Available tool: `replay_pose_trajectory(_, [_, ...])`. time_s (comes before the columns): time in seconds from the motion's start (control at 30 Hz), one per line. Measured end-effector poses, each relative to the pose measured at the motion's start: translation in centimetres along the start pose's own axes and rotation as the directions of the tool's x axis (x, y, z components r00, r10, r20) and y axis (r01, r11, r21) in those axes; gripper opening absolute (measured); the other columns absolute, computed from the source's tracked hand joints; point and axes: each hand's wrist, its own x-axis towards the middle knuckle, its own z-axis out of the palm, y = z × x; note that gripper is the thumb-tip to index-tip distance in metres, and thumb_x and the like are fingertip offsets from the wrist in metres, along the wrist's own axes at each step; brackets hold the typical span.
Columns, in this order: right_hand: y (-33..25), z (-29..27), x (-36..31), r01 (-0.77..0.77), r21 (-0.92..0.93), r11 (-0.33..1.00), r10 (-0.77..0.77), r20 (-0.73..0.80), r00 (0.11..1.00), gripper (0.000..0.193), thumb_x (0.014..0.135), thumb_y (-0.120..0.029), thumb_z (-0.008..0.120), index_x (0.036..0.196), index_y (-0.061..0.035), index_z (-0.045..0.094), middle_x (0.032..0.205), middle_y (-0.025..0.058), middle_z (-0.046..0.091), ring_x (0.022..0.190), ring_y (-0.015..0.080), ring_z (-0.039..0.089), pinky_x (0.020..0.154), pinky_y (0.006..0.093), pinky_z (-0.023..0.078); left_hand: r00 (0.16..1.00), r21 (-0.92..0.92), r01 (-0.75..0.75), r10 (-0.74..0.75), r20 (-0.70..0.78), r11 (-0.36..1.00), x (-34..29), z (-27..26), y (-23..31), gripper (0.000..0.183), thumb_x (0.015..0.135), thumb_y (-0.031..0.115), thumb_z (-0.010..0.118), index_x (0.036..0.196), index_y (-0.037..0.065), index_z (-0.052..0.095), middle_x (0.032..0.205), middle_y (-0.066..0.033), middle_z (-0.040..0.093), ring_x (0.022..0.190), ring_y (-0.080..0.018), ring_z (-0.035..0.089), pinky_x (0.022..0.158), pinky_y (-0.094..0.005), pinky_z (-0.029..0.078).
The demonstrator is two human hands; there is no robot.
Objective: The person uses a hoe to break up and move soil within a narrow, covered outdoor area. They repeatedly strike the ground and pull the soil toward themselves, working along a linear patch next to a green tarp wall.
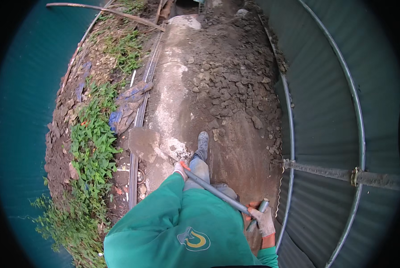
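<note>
Shovel: shaft (215,191) slants across the front of the person's body, its long axis running from near right to far left
Blade: the flat, soil-smeared blade (144,144) is at the far-left end, over the pale concrete strip (171,80) and next to the thin long pipes (139,117); whether it rests or hovers, I cannot tell
Left hand: gloved, the left hand (180,169) is clenched round the lower shaft, nearer the blade of the two
Right hand: gloved, the right hand (264,219) is grasping the top end at the cross handle (263,206), close to the right side of the body
Broken soil: the lumpy dark soil (233,85) lies ahead and to the right of the blade, beyond both hands, so the blade points away to its left
Boot: one grey boot (203,142) stands between blade and smooth brown ground (242,161), near the soil's closer edge
</note>
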Motion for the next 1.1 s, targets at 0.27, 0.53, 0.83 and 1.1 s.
replay_pose_trajectory(0.27, [16.6, 1.5, -3.4, 0.088, 0.494, 0.865, 0.262, -0.594, 0.761, 0.013, 0.092, -0.007, 0.064, 0.100, 0.0030, 0.060, 0.085, 0.0225, 0.071, 0.052, 0.0236, 0.066, 0.042, 0.0356, 0.052, 0.984, 0.617, 0.160, -0.176, -0.036, 0.770, 6.1, 9.7, -14.3, 0.018, 0.096, 0.022, 0.063, 0.082, 0.013, 0.056, 0.056, -0.0008, 0.050, 0.042, -0.0217, 0.051, 0.042, -0.0401, 0.052])
replay_pose_trajectory(0.53, [25.6, 0.4, -7.2, -0.270, 0.630, 0.728, 0.685, -0.674, 0.277, 0.019, 0.092, -0.013, 0.064, 0.105, -0.0004, 0.059, 0.078, 0.0159, 0.066, 0.052, 0.0222, 0.060, 0.046, 0.0330, 0.050, 0.799, 0.830, 0.464, -0.552, -0.240, 0.311, 5.1, 0.3, -40.4, 0.018, 0.094, 0.022, 0.069, 0.087, 0.008, 0.060, 0.065, -0.0060, 0.057, 0.052, -0.0238, 0.058, 0.048, -0.0456, 0.055])
replay_pose_trajectory(0.83, [22.4, 5.0, 3.3, -0.306, 0.638, 0.707, 0.707, -0.656, 0.266, 0.031, 0.098, -0.031, 0.062, 0.108, -0.0015, 0.059, 0.078, 0.0107, 0.065, 0.056, 0.0245, 0.062, 0.048, 0.0325, 0.050, 0.770, 0.736, 0.586, -0.515, -0.376, 0.338, 11.9, 1.9, -38.0, 0.019, 0.094, 0.021, 0.069, 0.086, 0.006, 0.061, 0.063, -0.0062, 0.056, 0.050, -0.0225, 0.055, 0.047, -0.0416, 0.052])
replay_pose_trajectory(1.1, [18.5, 15.6, 32.8, -0.025, 0.690, 0.724, 0.626, -0.640, 0.446, 0.026, 0.090, -0.019, 0.066, 0.108, -0.0034, 0.054, 0.068, 0.0062, 0.051, 0.059, 0.0175, 0.052, 0.053, 0.0280, 0.047, 0.970, 0.969, 0.068, -0.242, -0.008, 0.239, 37.9, 36.1, -13.7, 0.024, 0.093, 0.018, 0.055, 0.071, 0.007, 0.053, 0.053, -0.0112, 0.051, 0.044, -0.0305, 0.056, 0.048, -0.0453, 0.049])
